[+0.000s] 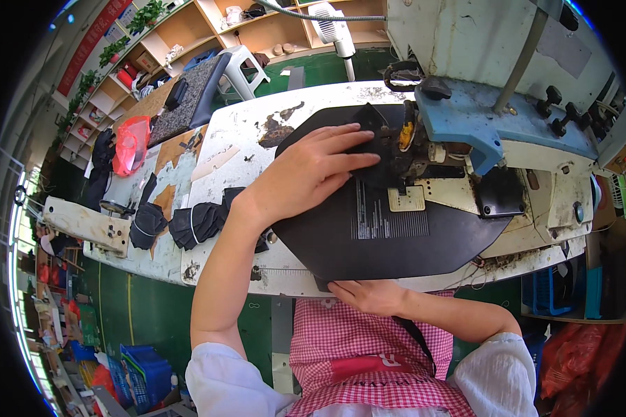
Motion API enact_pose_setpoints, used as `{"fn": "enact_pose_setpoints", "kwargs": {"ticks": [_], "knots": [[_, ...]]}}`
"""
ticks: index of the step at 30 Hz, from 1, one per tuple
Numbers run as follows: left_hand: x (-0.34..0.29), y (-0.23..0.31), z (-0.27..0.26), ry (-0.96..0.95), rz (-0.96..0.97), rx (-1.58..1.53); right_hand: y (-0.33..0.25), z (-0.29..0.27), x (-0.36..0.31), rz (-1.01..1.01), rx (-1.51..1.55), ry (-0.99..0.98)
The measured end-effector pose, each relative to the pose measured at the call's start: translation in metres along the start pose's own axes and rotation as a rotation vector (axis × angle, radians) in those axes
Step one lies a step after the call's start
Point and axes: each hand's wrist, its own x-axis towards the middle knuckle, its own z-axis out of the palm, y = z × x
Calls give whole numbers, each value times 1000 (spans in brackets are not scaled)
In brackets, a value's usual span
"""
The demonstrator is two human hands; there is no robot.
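Observation:
My left hand [320,165] lies with fingers stretched out over a black piece of material [374,119] beside the head of a sewing machine [405,156]. Under it spreads a black, many-sided board [396,254] with thin ruled lines. A small brass-coloured needle plate [406,199] is set in the board below the machine head. At the board's near edge, my right hand [372,296] has its fingers closed, partly tucked under the rim. A dark corner [320,283] pokes out by its fingertips; what they grip is hidden.
Left of the board lie tied bundles of black pieces [196,226] on the worn white table [222,174]. Farther left are a red plastic bag [131,144] and a white machine arm [87,221]. The blue machine part [494,111] stands at right. Behind are a white stool [242,73] and a fan [332,31].

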Motion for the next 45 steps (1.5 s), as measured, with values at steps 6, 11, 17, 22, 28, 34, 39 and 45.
{"fn": "enact_pose_setpoints", "kwargs": {"ticks": [6, 11, 17, 22, 28, 34, 39, 45], "knots": [[-10, -20, -8, 162, -105, -57, -4, -10, 24, 75, -9, 3], [-92, -16, 7, 581, -332, 38, 1, -11, 16, 88, -110, -71], [-193, 45, 97, 583, -550, -3, 24, 10, -5, -13, 62, 25], [-180, 99, 149, 322, 66, 279, 11, 13, -8, 109, 227, 97], [-177, 93, 161, 264, 63, 143, 4, 2, -3, 602, 945, -47], [-162, 96, 160, 239, -177, 123, 27, 29, -18, 650, 978, -12], [-166, 96, 163, 81, -344, 90, 10, -19, 9, 265, 382, 134], [-154, 107, 146, 50, -419, 198, 4, -175, 23, -151, 193, 621]]}}
